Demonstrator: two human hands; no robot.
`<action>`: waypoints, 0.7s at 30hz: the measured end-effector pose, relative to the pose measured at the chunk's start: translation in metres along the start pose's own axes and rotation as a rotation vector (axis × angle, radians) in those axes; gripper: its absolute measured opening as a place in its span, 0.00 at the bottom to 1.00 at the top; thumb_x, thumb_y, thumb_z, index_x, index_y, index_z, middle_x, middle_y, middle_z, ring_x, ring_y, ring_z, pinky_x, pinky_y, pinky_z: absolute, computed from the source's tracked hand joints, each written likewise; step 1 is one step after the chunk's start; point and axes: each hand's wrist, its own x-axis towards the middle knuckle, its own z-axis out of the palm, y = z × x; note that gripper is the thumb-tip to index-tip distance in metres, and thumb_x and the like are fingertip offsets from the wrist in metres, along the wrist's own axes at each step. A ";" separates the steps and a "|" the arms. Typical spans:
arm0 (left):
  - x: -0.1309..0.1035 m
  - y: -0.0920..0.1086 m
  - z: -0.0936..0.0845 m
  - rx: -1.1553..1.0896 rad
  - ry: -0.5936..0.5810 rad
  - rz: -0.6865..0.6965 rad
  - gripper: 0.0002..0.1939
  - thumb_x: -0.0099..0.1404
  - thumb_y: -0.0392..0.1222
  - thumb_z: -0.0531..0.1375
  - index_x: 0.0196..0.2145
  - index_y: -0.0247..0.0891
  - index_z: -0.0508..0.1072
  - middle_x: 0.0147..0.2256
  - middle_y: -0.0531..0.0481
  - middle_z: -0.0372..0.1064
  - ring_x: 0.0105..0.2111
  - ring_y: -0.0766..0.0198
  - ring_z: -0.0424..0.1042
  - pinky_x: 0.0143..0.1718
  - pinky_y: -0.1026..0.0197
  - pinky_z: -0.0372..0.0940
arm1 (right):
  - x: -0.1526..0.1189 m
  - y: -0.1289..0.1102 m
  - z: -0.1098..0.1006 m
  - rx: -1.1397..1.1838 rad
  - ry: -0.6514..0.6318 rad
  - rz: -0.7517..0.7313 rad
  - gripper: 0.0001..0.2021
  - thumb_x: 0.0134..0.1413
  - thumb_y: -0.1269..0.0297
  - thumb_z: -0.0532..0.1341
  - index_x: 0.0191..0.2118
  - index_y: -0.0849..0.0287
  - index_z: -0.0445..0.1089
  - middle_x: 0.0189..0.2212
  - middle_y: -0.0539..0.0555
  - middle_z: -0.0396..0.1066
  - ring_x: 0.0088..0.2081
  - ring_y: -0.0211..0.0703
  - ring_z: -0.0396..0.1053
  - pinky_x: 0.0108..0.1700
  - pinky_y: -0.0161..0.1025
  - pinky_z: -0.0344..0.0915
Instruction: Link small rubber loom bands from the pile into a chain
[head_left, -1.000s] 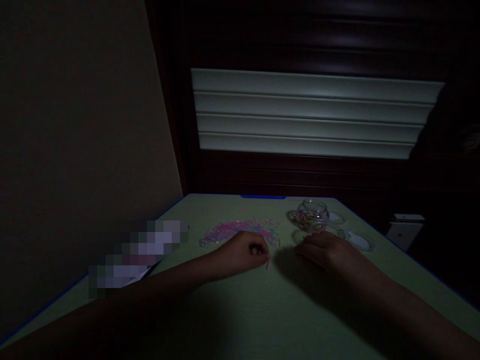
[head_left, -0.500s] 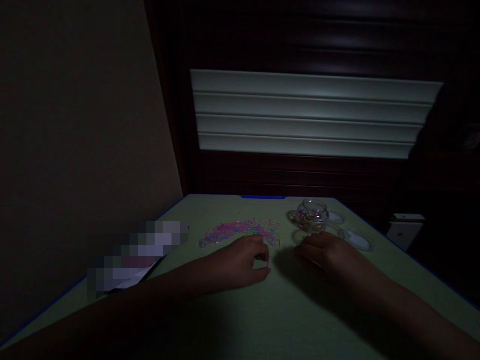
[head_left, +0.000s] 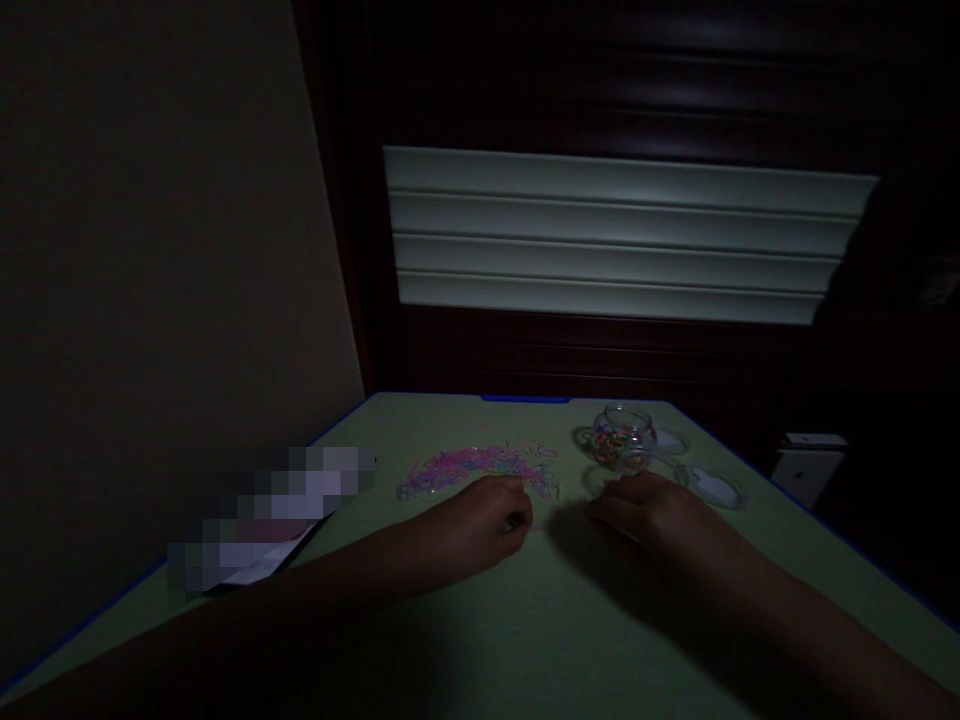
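Observation:
My left hand (head_left: 487,515) is closed in a pinch just in front of a heap of pink, purple and blue rubber bands (head_left: 465,465). A faint pinkish strand, which looks like one such band, shows at its fingertips. To the right, my right hand (head_left: 645,515) hangs low over the table with its fingers pressed together; what they hold, if anything, is hidden. Beyond it stands a clear round jar (head_left: 624,430), open at the top, with multicoloured bands inside. A second clear container (head_left: 645,460) lies partly behind the right hand.
Clear round lids with white discs, one by the table's right edge (head_left: 716,488) and one behind the jar (head_left: 671,440), lie on the pale green table (head_left: 480,640). A blurred flat packet (head_left: 262,565) rests at left. Beyond the right edge is a white box (head_left: 806,475).
My left thumb and fingers, spread apart earlier with a thin pink band between them, have come together. My right hand has barely moved.

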 end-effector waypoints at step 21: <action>0.005 0.003 0.023 -0.200 0.270 -0.103 0.07 0.61 0.35 0.50 0.31 0.37 0.68 0.30 0.53 0.63 0.27 0.68 0.62 0.27 0.67 0.55 | 0.001 0.001 0.003 -0.031 0.050 0.026 0.08 0.54 0.73 0.52 0.31 0.60 0.68 0.26 0.53 0.65 0.29 0.38 0.61 0.32 0.36 0.53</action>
